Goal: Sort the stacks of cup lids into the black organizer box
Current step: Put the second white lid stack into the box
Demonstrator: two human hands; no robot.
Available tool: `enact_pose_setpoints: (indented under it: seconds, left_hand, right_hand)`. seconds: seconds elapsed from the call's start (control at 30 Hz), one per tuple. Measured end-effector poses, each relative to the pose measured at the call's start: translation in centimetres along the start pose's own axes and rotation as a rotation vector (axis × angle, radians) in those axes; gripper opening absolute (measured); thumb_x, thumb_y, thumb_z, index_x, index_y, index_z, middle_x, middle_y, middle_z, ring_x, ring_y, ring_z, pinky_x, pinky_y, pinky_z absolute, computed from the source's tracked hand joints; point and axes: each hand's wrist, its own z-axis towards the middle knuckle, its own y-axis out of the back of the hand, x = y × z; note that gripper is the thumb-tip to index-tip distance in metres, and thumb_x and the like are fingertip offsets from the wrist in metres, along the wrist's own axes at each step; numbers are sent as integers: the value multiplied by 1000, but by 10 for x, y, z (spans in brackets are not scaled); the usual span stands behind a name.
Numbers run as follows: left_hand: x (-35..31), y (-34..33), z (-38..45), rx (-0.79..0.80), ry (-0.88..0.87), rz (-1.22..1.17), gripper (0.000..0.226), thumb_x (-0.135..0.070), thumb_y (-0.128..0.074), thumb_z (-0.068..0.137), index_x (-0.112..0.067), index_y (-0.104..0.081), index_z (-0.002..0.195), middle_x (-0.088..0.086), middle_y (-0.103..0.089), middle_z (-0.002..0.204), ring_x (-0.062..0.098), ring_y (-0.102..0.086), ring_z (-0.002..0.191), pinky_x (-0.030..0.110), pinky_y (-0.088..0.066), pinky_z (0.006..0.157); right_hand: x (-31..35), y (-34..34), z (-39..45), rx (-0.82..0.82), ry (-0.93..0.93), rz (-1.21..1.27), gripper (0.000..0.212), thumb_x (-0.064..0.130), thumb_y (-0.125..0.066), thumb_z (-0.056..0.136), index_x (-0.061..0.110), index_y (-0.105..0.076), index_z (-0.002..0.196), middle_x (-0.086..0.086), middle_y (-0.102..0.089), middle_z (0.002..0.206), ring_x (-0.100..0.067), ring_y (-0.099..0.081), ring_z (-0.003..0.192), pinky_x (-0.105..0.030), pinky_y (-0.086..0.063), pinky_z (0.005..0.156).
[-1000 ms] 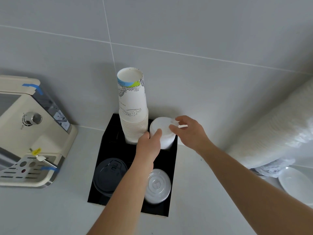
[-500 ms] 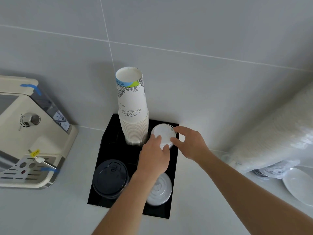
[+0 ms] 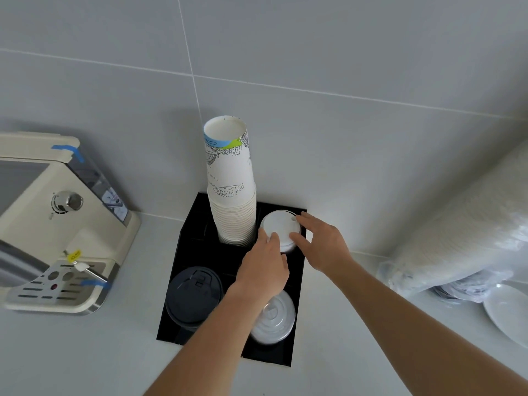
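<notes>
A black organizer box (image 3: 197, 250) stands against the wall. A stack of white lids (image 3: 278, 225) sits low in its back right compartment. My left hand (image 3: 264, 270) grips the stack's near left side and my right hand (image 3: 320, 244) grips its right side. In the front left compartment is a stack of black lids (image 3: 193, 298); in the front right one is a stack of clear lids (image 3: 274, 318), partly hidden by my left forearm. A tall stack of paper cups (image 3: 231, 192) fills the back left compartment.
A cream coffee machine (image 3: 57, 224) stands to the left of the box. At the right lie a long plastic-wrapped sleeve of white lids (image 3: 463, 238) and a white plate (image 3: 508, 312). A grey tiled wall is directly behind the box.
Both hands have lowered the stack of white lids down into the back right compartment; one second ago it stood well above the box's rim.
</notes>
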Motion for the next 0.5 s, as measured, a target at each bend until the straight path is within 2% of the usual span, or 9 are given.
enact_pose_setpoints:
  seconds: [0.07, 0.13, 0.27, 0.5]
  left_hand:
    - [0, -1, -2, -1, -4, -21, 56, -28, -42, 98, -11, -25, 149, 13, -11, 161, 34, -50, 125, 36, -45, 92]
    - [0, -2, -5, 0, -5, -34, 58, -29, -43, 98, -12, -24, 150, 12, -10, 162, 33, -49, 127, 37, -44, 94]
    - [0, -3, -6, 4, -6, -45, 60, -30, -44, 98, -12, -22, 151, 11, -8, 163, 33, -46, 130, 37, -43, 97]
    - [-2, -1, -7, 28, 11, -85, 62, -30, -43, 99, -13, -18, 153, 11, -2, 164, 32, -40, 136, 38, -40, 102]
  right_hand:
    - [0, -1, 0, 13, -27, -17, 51, 38, -57, 97, 23, -50, 145, 8, -34, 161, -17, -44, 140, -29, -35, 110]
    - [1, -1, -1, 30, -35, -40, 51, 39, -55, 98, 23, -49, 146, 7, -29, 163, -18, -46, 138, -29, -35, 109]
    - [2, -1, 2, 53, -47, -58, 48, 37, -51, 99, 23, -50, 145, 7, -26, 165, -22, -58, 124, -29, -38, 104]
    - [5, -1, 3, 85, -49, -110, 44, 32, -45, 102, 20, -50, 144, 7, -22, 166, -25, -57, 124, -29, -39, 100]
